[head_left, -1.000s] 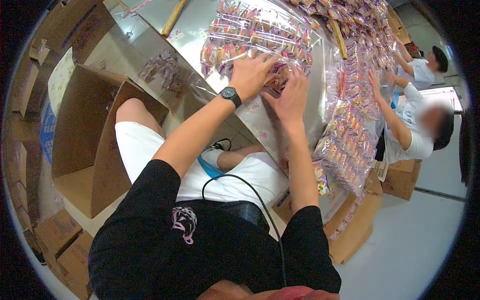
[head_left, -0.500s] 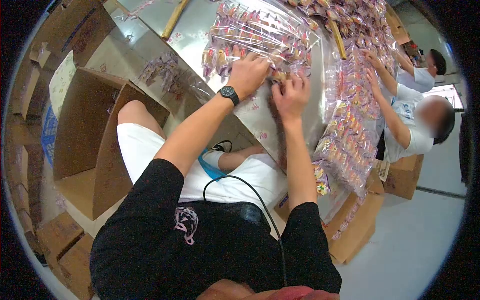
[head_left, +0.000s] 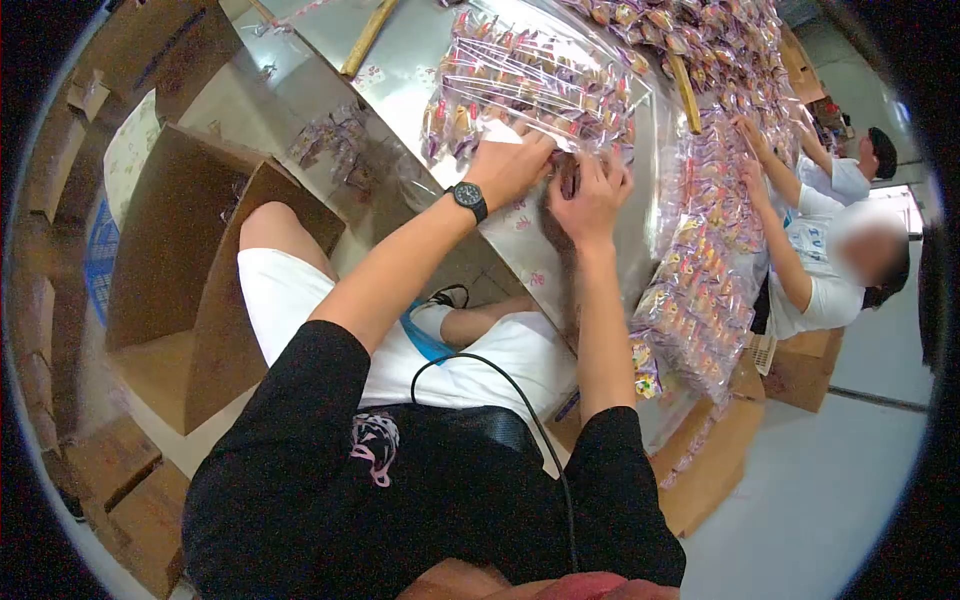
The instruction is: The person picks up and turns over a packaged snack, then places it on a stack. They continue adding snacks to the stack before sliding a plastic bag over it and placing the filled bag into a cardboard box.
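A clear plastic bag (head_left: 540, 75) filled with rows of small purple-and-orange wrapped packets lies on the metal table (head_left: 400, 95). My left hand (head_left: 512, 165), with a black watch on its wrist, rests at the near edge of the bag, its fingers bent over the plastic. Close to its right, my right hand (head_left: 592, 200) has curled fingers at the same edge, beside a dark packet (head_left: 567, 180) between the two hands. What the fingertips grip is too small and partly hidden to tell.
More bagged packets (head_left: 695, 300) lie to the right, beyond a wooden strip (head_left: 685, 92). Another strip (head_left: 368, 37) lies at the upper left. An open cardboard box (head_left: 190, 290) stands left of my knee. Co-workers (head_left: 810, 250) reach in from the right.
The whole view has shifted slightly. My hands stay at the near edge of the bag, with their fingers slightly rearranged, and the dark packet between them now shows more clearly.
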`<control>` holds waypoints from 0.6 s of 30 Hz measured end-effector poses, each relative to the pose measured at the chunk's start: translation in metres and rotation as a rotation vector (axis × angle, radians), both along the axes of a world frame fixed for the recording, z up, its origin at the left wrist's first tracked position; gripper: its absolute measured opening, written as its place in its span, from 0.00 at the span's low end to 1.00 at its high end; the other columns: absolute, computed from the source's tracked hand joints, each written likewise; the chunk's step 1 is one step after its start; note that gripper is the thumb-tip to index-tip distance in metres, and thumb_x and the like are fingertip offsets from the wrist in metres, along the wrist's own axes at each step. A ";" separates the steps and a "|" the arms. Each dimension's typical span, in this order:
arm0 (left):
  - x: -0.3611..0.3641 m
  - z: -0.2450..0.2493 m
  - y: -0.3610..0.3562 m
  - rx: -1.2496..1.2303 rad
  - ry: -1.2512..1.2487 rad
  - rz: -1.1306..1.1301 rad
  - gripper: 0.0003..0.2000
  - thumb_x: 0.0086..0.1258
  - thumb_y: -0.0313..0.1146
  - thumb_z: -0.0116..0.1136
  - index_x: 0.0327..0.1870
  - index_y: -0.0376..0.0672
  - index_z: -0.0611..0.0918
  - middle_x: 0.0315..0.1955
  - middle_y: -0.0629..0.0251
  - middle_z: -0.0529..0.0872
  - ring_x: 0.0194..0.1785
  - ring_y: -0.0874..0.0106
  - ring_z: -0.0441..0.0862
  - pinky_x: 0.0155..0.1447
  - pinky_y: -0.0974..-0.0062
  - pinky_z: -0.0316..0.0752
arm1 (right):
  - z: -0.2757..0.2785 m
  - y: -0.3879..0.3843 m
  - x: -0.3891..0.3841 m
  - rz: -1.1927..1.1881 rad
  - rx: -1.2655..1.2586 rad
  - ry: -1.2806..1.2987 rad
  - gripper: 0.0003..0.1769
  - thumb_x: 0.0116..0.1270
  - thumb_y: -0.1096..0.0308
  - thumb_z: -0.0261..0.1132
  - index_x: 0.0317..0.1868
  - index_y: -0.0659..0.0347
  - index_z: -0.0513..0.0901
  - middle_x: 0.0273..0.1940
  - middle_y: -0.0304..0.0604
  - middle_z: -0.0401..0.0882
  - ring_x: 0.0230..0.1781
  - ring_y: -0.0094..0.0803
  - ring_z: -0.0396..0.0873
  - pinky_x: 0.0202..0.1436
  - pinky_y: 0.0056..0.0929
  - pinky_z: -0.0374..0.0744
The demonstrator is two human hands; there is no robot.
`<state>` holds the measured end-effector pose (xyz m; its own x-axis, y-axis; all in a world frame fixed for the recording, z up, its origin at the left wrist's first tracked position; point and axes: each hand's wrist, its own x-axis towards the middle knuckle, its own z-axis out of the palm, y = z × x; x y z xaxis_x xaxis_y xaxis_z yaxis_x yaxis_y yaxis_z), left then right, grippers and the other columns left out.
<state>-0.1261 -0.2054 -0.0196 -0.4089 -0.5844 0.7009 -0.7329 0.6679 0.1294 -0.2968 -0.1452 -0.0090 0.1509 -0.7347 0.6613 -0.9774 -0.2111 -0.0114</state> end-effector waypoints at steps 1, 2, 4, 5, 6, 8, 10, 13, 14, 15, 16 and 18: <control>-0.001 -0.002 0.001 0.088 0.005 -0.021 0.19 0.70 0.43 0.67 0.60 0.53 0.84 0.55 0.71 0.90 0.64 0.68 0.83 0.75 0.42 0.61 | 0.008 0.005 -0.001 0.024 0.071 0.014 0.19 0.59 0.63 0.73 0.52 0.52 0.87 0.62 0.38 0.85 0.68 0.46 0.74 0.73 0.54 0.66; -0.002 -0.003 0.002 0.174 0.013 -0.041 0.18 0.70 0.43 0.67 0.60 0.53 0.84 0.56 0.71 0.89 0.65 0.68 0.83 0.74 0.42 0.61 | 0.012 0.006 -0.005 0.056 0.123 0.037 0.20 0.58 0.65 0.73 0.52 0.52 0.87 0.62 0.38 0.85 0.68 0.46 0.74 0.73 0.54 0.66; -0.004 0.000 0.001 0.115 -0.020 -0.028 0.18 0.70 0.43 0.66 0.59 0.55 0.85 0.55 0.71 0.90 0.64 0.69 0.84 0.74 0.41 0.61 | 0.018 0.009 -0.014 0.112 0.225 0.083 0.21 0.55 0.67 0.74 0.52 0.53 0.87 0.61 0.38 0.85 0.68 0.46 0.73 0.72 0.53 0.67; -0.005 0.000 0.003 0.080 -0.023 -0.032 0.18 0.71 0.44 0.66 0.60 0.56 0.85 0.55 0.71 0.90 0.63 0.69 0.84 0.74 0.40 0.61 | 0.016 0.009 -0.018 0.108 0.205 0.073 0.21 0.55 0.68 0.74 0.52 0.54 0.87 0.60 0.39 0.85 0.67 0.47 0.74 0.72 0.52 0.68; -0.004 0.003 0.005 0.043 -0.030 -0.034 0.18 0.71 0.44 0.66 0.61 0.56 0.85 0.54 0.71 0.90 0.62 0.70 0.84 0.75 0.40 0.60 | 0.012 0.006 -0.020 0.106 0.181 0.061 0.21 0.54 0.69 0.74 0.52 0.54 0.87 0.59 0.40 0.85 0.66 0.47 0.74 0.71 0.51 0.68; -0.003 0.003 0.003 -0.023 -0.042 -0.022 0.21 0.71 0.46 0.65 0.65 0.60 0.84 0.53 0.70 0.91 0.57 0.69 0.87 0.77 0.35 0.58 | 0.006 0.001 -0.019 0.080 0.130 0.036 0.20 0.54 0.71 0.73 0.51 0.54 0.87 0.56 0.41 0.85 0.64 0.49 0.74 0.70 0.50 0.70; -0.005 0.004 0.008 0.020 -0.087 0.051 0.22 0.71 0.45 0.65 0.67 0.59 0.83 0.50 0.69 0.92 0.54 0.68 0.89 0.77 0.33 0.57 | -0.002 0.003 -0.013 0.027 0.087 0.010 0.18 0.55 0.71 0.73 0.49 0.54 0.86 0.54 0.42 0.84 0.61 0.50 0.74 0.68 0.50 0.71; -0.011 0.006 0.005 0.086 -0.140 0.060 0.23 0.71 0.43 0.64 0.67 0.56 0.83 0.43 0.67 0.94 0.48 0.66 0.91 0.76 0.31 0.58 | -0.010 -0.001 -0.011 -0.027 0.068 -0.010 0.14 0.59 0.68 0.74 0.47 0.55 0.86 0.51 0.42 0.84 0.57 0.51 0.74 0.67 0.52 0.71; -0.012 0.005 0.005 0.080 -0.132 0.064 0.23 0.70 0.43 0.64 0.66 0.56 0.83 0.42 0.67 0.94 0.48 0.67 0.91 0.76 0.32 0.58 | -0.012 0.001 -0.012 -0.043 0.077 -0.036 0.14 0.60 0.67 0.74 0.47 0.55 0.86 0.52 0.43 0.84 0.59 0.51 0.75 0.69 0.54 0.70; -0.013 0.006 0.002 0.067 -0.124 0.070 0.22 0.70 0.42 0.64 0.66 0.56 0.83 0.42 0.67 0.94 0.48 0.67 0.91 0.76 0.32 0.58 | -0.012 0.000 -0.012 -0.058 0.079 -0.062 0.15 0.60 0.66 0.74 0.47 0.55 0.85 0.54 0.44 0.84 0.60 0.52 0.75 0.70 0.57 0.69; -0.013 -0.001 -0.001 0.174 -0.136 0.068 0.22 0.69 0.42 0.65 0.65 0.56 0.84 0.44 0.69 0.93 0.46 0.67 0.91 0.73 0.34 0.61 | -0.010 -0.003 -0.012 -0.071 0.078 -0.088 0.15 0.60 0.65 0.74 0.48 0.55 0.85 0.55 0.44 0.84 0.62 0.52 0.75 0.72 0.60 0.68; -0.008 -0.004 -0.001 0.085 -0.074 0.028 0.22 0.68 0.41 0.66 0.65 0.57 0.83 0.46 0.70 0.91 0.49 0.67 0.90 0.72 0.36 0.62 | -0.014 -0.008 -0.009 -0.093 -0.004 -0.077 0.15 0.64 0.62 0.73 0.49 0.56 0.85 0.56 0.45 0.84 0.64 0.53 0.74 0.72 0.61 0.68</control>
